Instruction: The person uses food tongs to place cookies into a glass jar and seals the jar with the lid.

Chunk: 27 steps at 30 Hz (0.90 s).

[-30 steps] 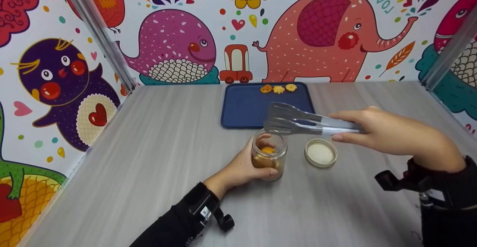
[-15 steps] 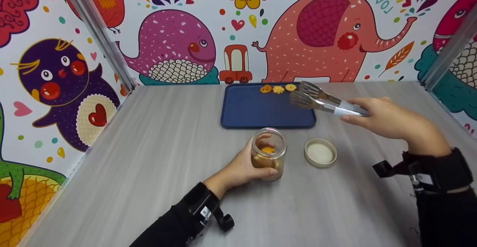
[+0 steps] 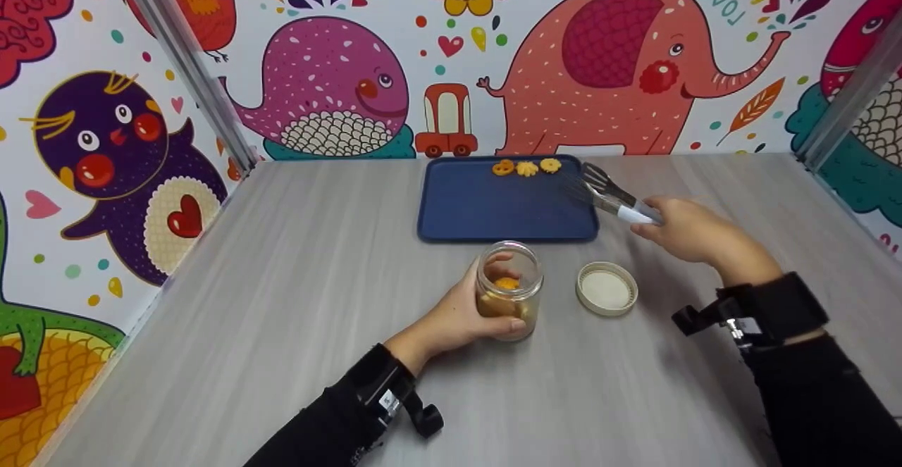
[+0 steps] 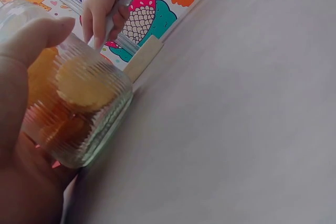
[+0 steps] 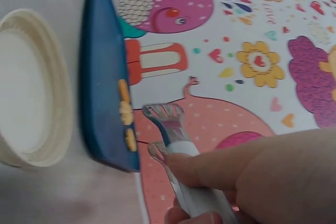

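My left hand (image 3: 451, 315) grips a glass jar (image 3: 532, 312) from its left side, with the thumb across the front. Through the ribbed glass, the left wrist view shows yellow and orange-brown cookies (image 4: 84, 83) low in the jar. In my right hand (image 3: 694, 233) are slotted tongs (image 3: 638, 212), held by their pale handles. Their spread ends are at the right edge of the blue tray (image 3: 493, 213), and I see nothing between them. Along the tray's back rim lie a pretzel-shaped cookie (image 3: 502, 167), a flower-shaped cookie (image 3: 526, 169) and a round cookie (image 3: 550, 165).
A cream lid (image 3: 607, 291) lies on the table (image 3: 317, 277) right of the jar, below the tongs. Printed cartoon walls (image 3: 338, 86) rise behind and at both sides, with metal posts (image 3: 184, 65) at the corners.
From above the jar's mouth, the tongs have moved back and right to the tray's right edge, and their ends have spread. The left hand and jar have stayed put.
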Available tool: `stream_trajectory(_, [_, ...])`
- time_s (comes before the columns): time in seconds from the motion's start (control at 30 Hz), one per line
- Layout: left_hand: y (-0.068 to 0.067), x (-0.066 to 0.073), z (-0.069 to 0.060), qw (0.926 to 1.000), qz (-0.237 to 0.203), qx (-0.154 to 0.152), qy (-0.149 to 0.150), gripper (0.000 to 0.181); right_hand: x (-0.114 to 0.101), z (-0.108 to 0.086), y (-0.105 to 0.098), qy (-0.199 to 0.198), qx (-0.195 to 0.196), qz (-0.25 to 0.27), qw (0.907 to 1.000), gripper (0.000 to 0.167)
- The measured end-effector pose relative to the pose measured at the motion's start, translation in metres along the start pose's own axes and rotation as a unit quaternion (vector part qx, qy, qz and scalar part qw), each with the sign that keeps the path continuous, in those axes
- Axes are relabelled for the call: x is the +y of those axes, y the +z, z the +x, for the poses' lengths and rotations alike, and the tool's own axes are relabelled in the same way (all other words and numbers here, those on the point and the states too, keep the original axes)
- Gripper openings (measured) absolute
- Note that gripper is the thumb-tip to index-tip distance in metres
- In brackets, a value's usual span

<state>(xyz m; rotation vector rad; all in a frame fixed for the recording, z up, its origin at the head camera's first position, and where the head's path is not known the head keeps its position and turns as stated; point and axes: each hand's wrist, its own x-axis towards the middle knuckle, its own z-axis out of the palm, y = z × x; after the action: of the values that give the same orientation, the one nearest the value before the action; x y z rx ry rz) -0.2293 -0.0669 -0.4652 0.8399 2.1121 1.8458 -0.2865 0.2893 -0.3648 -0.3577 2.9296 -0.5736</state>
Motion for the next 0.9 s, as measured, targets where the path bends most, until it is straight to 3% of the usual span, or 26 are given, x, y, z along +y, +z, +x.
stream_trajectory(0.27, [-0.001, 0.002, -0.002, 1.0, 0.001, 0.003, -0.008, 0.09, -0.001, 0.029, 0.015, 0.03, -0.018, -0.009, 0.9994, 0.06])
stream_trajectory(0.63, [-0.001, 0.001, -0.002, 0.9999, 0.0, 0.004, -0.013, 0.09, -0.011, 0.066, 0.02, 0.083, -0.046, 0.011, 0.9954, 0.051])
stream_trajectory(0.9, [-0.002, 0.0, 0.0, 0.9999, 0.009, -0.005, -0.005, 0.091, -0.019, 0.085, 0.029, 0.071, 0.003, -0.02, 0.9972, 0.036])
